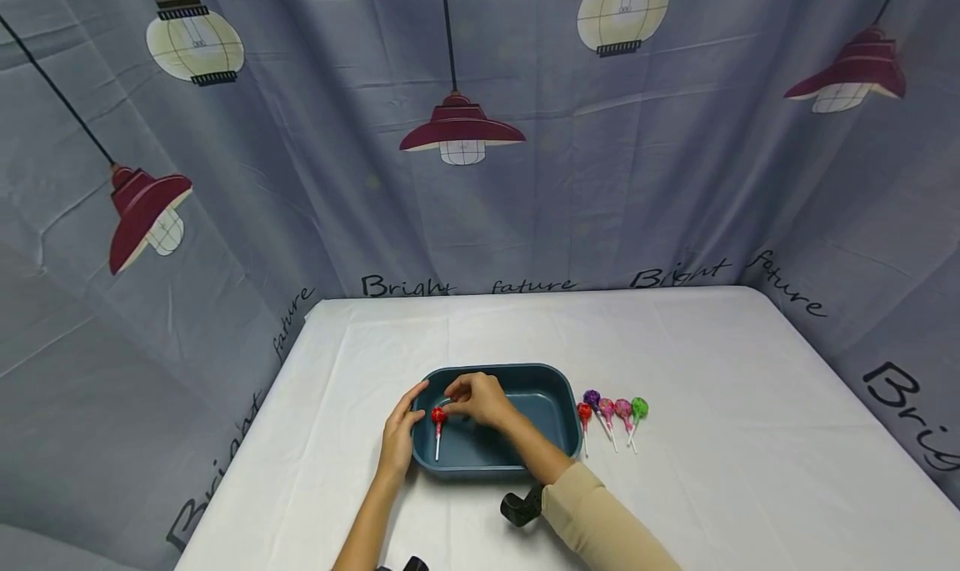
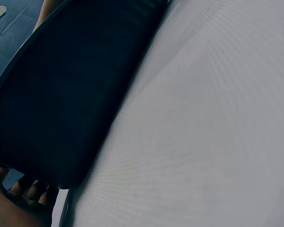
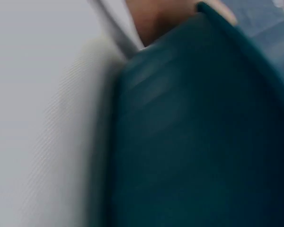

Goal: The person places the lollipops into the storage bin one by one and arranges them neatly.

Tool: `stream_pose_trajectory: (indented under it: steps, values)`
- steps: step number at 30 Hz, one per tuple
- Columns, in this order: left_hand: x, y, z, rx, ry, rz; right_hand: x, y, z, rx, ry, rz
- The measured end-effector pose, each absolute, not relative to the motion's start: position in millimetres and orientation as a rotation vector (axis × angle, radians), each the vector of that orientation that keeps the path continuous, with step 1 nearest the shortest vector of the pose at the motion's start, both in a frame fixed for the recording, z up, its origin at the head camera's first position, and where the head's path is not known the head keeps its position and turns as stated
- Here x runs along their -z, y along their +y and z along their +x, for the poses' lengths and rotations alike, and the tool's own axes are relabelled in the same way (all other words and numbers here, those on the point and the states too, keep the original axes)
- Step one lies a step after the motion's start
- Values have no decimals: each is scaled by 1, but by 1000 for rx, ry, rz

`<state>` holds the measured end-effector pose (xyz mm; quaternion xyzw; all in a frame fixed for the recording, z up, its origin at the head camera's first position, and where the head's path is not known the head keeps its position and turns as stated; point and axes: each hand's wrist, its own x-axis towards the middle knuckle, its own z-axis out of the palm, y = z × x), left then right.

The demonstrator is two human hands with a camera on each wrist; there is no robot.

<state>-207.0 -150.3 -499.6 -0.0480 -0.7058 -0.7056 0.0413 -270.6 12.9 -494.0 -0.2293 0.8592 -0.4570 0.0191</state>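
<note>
A dark teal rectangular tray (image 1: 497, 471) lies on the white table. At its left end my left hand (image 1: 397, 436) holds the rim, thumb and fingertips on the edge. In the left wrist view, fingers (image 2: 35, 191) of that hand bend against the end wall. One red lollipop (image 1: 438, 415) lies inside the tray at the left, its stick toward me. My right hand (image 1: 480, 400) is over the tray, bent fingers and thumb just right of the candy, with a gap between them and nothing visible held. The right wrist view is blurred and mostly filled by the tray wall.
Right of the tray lie a red lollipop (image 1: 584, 413), a purple lollipop (image 1: 592, 398), two pink lollipops (image 1: 607, 408) and a green lollipop (image 1: 639, 408), sticks toward me. A black device (image 1: 521, 506) is at the right wrist. A lamp-patterned curtain (image 1: 525, 221) stands behind the table.
</note>
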Motion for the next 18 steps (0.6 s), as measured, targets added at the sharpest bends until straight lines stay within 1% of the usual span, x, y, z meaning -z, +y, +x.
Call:
stream_pose_trajectory:
  steps: [8, 12, 16, 18]
  values:
    - [501, -151, -206, 2135, -2165, -132, 474, 31, -260, 1641, 2537, -665]
    - [500, -151, -207, 2128, -2164, -144, 460, 50, -253, 1784, 2440, -660]
    - [499, -150, -207, 2101, -2178, -139, 433, 77, -242, 1856, 2455, -643]
    - [500, -150, -207, 2093, -2181, -134, 419, 93, -236, 1882, 2498, -588]
